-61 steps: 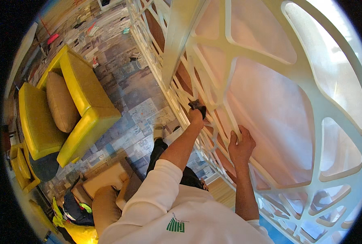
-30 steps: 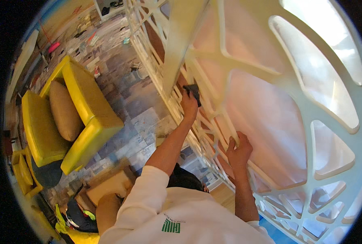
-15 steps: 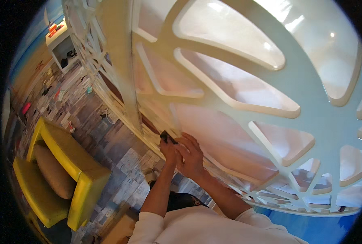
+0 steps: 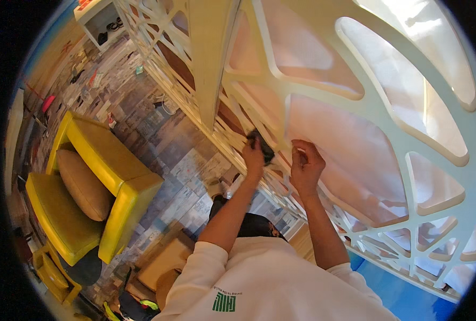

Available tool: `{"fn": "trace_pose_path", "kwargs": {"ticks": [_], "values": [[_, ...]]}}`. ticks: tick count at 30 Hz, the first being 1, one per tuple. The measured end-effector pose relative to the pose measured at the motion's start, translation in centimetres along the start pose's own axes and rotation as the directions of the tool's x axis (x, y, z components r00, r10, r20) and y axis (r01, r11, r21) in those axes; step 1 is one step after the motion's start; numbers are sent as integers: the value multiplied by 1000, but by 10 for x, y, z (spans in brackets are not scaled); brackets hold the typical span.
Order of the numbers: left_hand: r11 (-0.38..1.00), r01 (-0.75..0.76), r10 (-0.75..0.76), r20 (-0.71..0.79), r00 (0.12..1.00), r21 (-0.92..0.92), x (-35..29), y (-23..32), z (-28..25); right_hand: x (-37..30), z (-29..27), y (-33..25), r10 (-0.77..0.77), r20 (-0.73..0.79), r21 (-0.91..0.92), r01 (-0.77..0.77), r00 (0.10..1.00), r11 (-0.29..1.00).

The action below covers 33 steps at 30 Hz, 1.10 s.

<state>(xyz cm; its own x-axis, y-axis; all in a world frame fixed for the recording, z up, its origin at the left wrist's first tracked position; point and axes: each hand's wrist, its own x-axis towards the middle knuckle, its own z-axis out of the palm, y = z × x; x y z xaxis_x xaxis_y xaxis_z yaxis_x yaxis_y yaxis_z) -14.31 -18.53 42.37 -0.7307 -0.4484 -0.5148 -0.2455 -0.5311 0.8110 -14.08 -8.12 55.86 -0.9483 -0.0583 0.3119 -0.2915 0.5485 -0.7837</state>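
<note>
In front of me rises a white lattice panel (image 4: 280, 80) with large rounded cut-outs and pale sheeting behind them. My left hand (image 4: 254, 161) is closed on a small black object (image 4: 267, 152), held close to the panel's lower struts. Motion blurs this object, so its kind does not show. To its right, my right hand (image 4: 306, 167) is raised in front of a large cut-out, apart from the left. Its fingers are curled towards the thumb in a pinch; whatever may be between them is too small to make out.
At left stands a yellow armchair (image 4: 133, 184) with a brown cushion (image 4: 85, 184). Cardboard-brown boxes (image 4: 165, 257) and a dark bag (image 4: 136, 310) lie near my left side. A white shelf unit (image 4: 96, 21) stands at the far left on the patchwork floor (image 4: 176, 187).
My hands, together before, have come apart, the right one moving off to the right. The black object stays in my left hand. The whole view has shifted, with the panel further right.
</note>
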Motion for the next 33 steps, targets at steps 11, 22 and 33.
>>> {"fn": "trace_pose_path", "kwargs": {"ticks": [11,22,33], "values": [[988,-143,152,-217,964,55,-31,19,44,0,4,0,-16,-35,-119,12,999,993],[808,-350,444,-100,890,474,14,79,8,-1,5,-4,-40,-41,-129,35,998,991],[962,66,-160,349,923,266,0,40,-19,-1,10,-1,-92,-60,-132,83,994,988]]}}
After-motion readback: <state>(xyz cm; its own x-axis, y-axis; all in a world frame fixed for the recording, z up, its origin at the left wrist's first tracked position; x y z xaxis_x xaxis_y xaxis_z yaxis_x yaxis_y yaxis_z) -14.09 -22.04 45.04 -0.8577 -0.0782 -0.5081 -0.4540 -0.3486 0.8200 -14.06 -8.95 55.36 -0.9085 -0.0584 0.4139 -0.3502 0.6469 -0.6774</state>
